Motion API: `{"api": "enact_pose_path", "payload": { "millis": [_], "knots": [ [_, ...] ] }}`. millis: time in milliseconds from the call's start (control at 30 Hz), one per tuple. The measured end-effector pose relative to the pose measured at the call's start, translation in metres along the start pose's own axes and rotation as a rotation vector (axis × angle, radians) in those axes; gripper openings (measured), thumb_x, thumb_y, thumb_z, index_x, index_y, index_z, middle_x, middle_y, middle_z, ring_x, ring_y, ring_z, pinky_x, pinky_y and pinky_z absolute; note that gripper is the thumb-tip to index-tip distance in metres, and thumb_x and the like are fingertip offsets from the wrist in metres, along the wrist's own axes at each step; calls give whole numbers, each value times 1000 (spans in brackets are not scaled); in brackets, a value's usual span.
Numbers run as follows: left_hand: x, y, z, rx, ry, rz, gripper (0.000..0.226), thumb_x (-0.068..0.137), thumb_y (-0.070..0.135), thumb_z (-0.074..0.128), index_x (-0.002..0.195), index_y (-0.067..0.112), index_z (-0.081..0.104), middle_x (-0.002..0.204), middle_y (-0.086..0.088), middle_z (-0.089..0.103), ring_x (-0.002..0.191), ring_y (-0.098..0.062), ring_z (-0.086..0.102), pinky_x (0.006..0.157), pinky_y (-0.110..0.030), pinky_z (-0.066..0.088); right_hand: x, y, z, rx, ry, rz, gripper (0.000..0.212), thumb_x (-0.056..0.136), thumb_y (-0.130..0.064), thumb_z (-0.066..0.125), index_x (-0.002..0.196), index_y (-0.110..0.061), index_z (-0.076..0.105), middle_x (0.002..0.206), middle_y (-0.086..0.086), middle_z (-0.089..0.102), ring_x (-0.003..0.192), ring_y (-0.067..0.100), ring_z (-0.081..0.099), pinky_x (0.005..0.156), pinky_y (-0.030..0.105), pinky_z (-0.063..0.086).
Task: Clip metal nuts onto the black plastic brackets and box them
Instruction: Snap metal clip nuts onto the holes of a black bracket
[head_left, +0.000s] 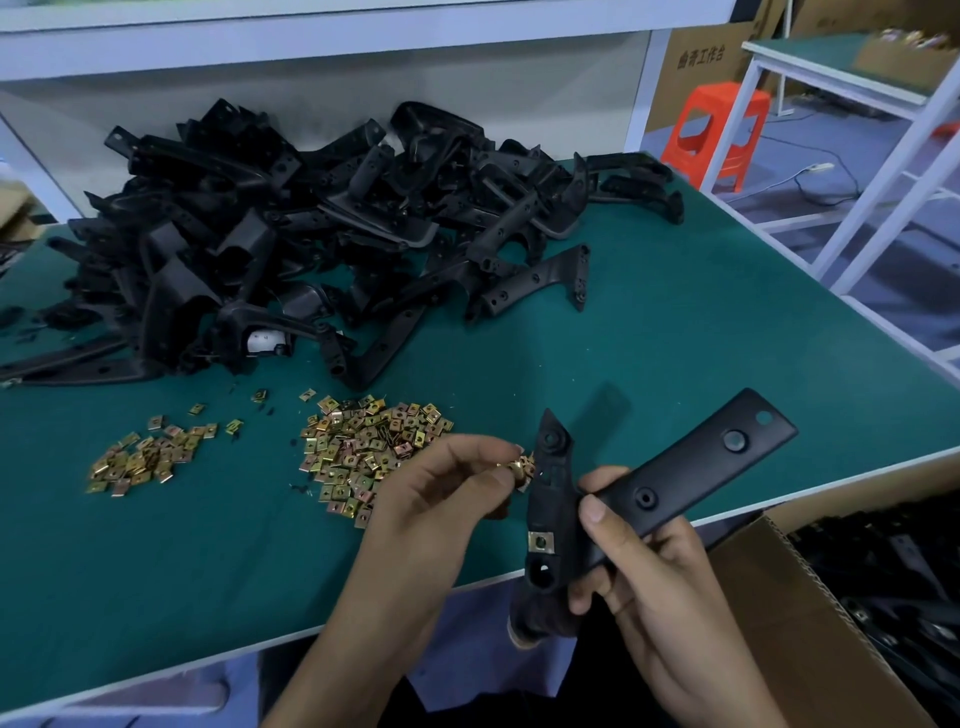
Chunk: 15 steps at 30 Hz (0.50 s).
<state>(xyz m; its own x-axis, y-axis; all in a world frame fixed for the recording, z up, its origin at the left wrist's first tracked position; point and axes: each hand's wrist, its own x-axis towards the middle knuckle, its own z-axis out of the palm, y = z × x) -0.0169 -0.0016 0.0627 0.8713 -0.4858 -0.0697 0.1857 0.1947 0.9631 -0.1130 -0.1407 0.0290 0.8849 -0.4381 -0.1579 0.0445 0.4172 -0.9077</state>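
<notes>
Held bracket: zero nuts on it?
No, one metal nut is already clipped on the lower arm of the black bracket that the right hand grips; the left hand pinches more nuts beside it.

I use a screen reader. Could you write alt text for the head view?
The right hand grips a black plastic bracket with one metal nut clipped on, while the left hand pinches further nuts beside it. Loose nuts and a heap of brackets lie on the green table.

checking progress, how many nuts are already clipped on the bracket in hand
1: a clipped nut low on the held bracket, beside the right hand. The left hand pinches loose nuts; the bracket's back is hidden.
</notes>
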Motion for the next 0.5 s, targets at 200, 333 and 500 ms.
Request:
{"api": "enact_pose_path", "payload": {
  "millis": [200, 333, 500],
  "knots": [
    [-2, -2, 1, -14, 17, -18, 13, 73, 20, 73, 84, 18, 78, 82, -4, 71, 78, -13, 63, 69, -18, 52, -2, -2, 4, -4, -8, -17, 51, 59, -50, 95, 95, -21, 73, 80, 12, 68, 52, 24, 61, 42, 28, 50],
    [-3, 2, 1, -18, -3, -40, 10, 74, 19, 78, 83, 19, 78, 81, -5, 70, 78, -16, 62, 69, -19, 53, -2, -2, 4, -29, -24, -32, 22, 76, -27, 87, 92, -23, 73, 81, 16, 67, 52, 24, 63, 42, 28, 51],
    [2, 10, -8, -9, -78, -82, 21, 71, 9, 75, 87, 22, 77, 73, -5, 66, 66, -11, 59, 61, -19, 50, 1, -4, -3, -69, -39, -2, 43, 66, -49, 91, 93, -22, 71, 79, 11, 64, 49, 27, 58, 42, 30, 48]
  ]
}}
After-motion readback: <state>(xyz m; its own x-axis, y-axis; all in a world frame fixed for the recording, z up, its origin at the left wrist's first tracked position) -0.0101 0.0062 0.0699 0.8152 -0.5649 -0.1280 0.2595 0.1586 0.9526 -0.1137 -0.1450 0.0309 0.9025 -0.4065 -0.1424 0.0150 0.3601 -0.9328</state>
